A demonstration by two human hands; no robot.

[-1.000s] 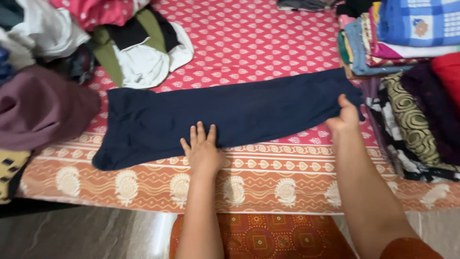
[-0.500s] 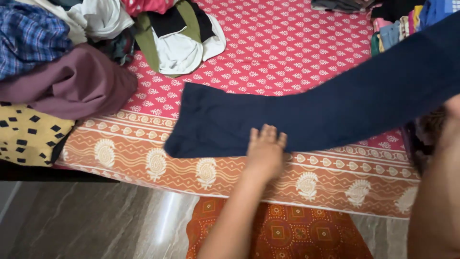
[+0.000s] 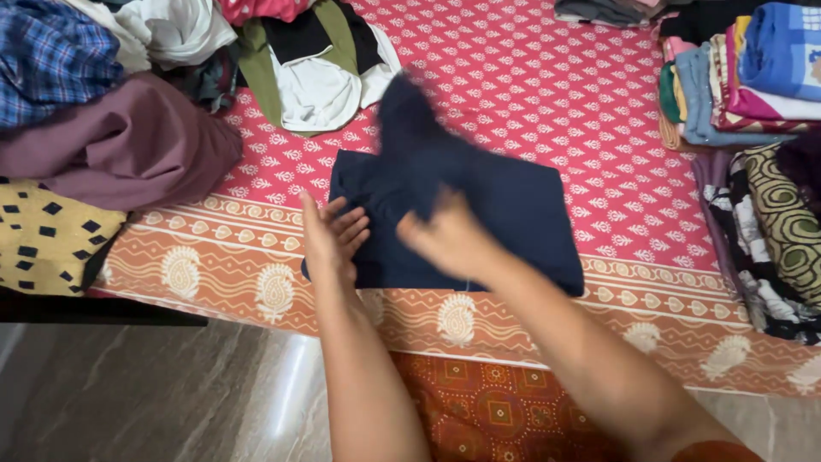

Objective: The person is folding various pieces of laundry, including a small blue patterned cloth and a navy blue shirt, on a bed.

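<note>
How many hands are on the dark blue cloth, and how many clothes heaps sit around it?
Hands: 2, the left hand flat on the navy cloth, the right hand blurred over it
Navy cloth being folded: 1
Loose clothes heap, left: 1
Folded clothes stack, right: 1
Total: 5

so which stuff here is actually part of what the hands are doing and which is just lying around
In hand:
- navy garment, part folded on the bed
- left hand, flat on its near edge
- right hand, blurred, over the garment

Lying about:
- maroon cloth and loose clothes pile at left
- yellow patterned cloth
- folded stack at right
- red patterned bedsheet
</note>
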